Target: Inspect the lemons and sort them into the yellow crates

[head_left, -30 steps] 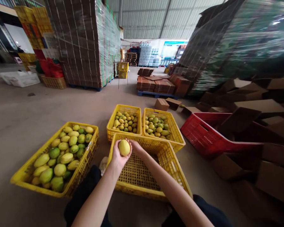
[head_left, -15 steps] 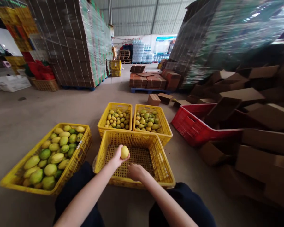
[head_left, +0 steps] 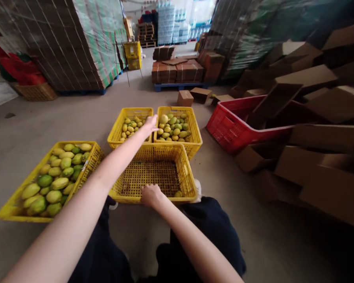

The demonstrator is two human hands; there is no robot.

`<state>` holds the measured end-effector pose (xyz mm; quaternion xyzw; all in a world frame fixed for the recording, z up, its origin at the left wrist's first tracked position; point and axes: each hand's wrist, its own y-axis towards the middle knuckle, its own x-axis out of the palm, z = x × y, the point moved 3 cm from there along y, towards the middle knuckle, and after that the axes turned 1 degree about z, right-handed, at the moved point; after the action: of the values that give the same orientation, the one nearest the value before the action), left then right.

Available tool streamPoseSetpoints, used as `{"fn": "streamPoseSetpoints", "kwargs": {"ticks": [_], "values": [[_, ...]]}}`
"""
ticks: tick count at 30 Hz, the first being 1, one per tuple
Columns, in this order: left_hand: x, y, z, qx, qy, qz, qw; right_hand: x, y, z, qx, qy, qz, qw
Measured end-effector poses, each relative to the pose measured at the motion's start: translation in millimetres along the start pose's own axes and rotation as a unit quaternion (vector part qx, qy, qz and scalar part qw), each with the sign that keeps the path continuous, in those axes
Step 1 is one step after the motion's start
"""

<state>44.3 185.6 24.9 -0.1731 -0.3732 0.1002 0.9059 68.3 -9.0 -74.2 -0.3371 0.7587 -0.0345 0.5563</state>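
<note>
My left hand (head_left: 151, 125) reaches over the inner edges of the two back yellow crates, its fingers apart, with nothing held in it. Just right of its fingertips, a pale yellow fruit (head_left: 164, 119) lies on the pile in the back right crate (head_left: 198, 137). The back left crate (head_left: 113, 131) holds smaller yellow fruit, partly hidden by my arm. Over the front rim of the near crate (head_left: 190, 179) is my right hand (head_left: 151, 194), fingers curled; what they hold, if anything, is hidden. One greenish fruit (head_left: 178, 193) lies in that crate's front right corner.
A yellow crate (head_left: 90, 167) full of green and yellow fruit stands at the left. To the right are a red crate (head_left: 231, 129) and heaped cardboard boxes (head_left: 309, 161). Flattened cartons (head_left: 188, 72) lie on a blue pallet (head_left: 168, 87) beyond, between tall wrapped stacks.
My left hand has moved forward from above the near crate to the back crates and let go of the yellow fruit. My right hand has shifted left, and the view has tilted down.
</note>
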Motion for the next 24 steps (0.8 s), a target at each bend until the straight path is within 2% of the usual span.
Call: {"fn": "streamPoseSetpoints", "kwargs": {"ticks": [2,3,4,5,9,12,14,17,19,21,22,24], "values": [[-7.7,2.9,3.3,0.012,0.151,-0.002,0.988,-9.3,-3.7,6.8,0.008,0.012,0.016,1.0],[-21.1,-1.1,-0.6,0.018,0.26,-0.014,0.965,-14.2,-5.7,12.4,0.011,0.018,0.024,0.999],[-37.9,-8.5,-7.9,0.04,0.479,-0.059,0.875,-18.8,-7.9,19.7,0.016,0.022,0.034,0.999],[-61.1,-18.1,-18.4,0.029,0.571,-0.081,0.816,-23.0,-10.5,28.7,0.023,0.025,0.048,0.998],[-167.3,-61.9,-58.3,-0.105,0.712,-0.129,0.682,-29.3,-23.0,78.7,0.071,0.018,0.102,0.992],[-221.4,-84.2,-63.5,-0.189,0.781,-0.182,0.566,-16.9,-26.2,120.6,0.109,-0.039,-0.014,0.993],[-239.5,-92.4,-56.8,-0.206,0.81,-0.211,0.507,-6.5,-20.9,143.1,0.113,-0.054,-0.078,0.989],[-249.2,-101.4,-48.5,-0.184,0.833,-0.271,0.446,15.5,1.6,165.5,0.117,-0.091,-0.136,0.979],[-251.6,-108.2,-50.1,-0.153,0.852,-0.336,0.372,36.9,24.4,173.8,0.112,-0.128,-0.156,0.973],[-254.9,-112.7,-53.7,-0.127,0.867,-0.369,0.31,62.1,48.8,178.6,0.084,-0.16,-0.169,0.969],[-257.0,-113.4,-55.0,-0.119,0.874,-0.371,0.291,74.8,59.7,180.5,0.063,-0.17,-0.177,0.967],[-261.8,-111.2,-54.3,-0.119,0.883,-0.365,0.27,96.6,76.5,184.0,0.009,-0.183,-0.178,0.967]]}}
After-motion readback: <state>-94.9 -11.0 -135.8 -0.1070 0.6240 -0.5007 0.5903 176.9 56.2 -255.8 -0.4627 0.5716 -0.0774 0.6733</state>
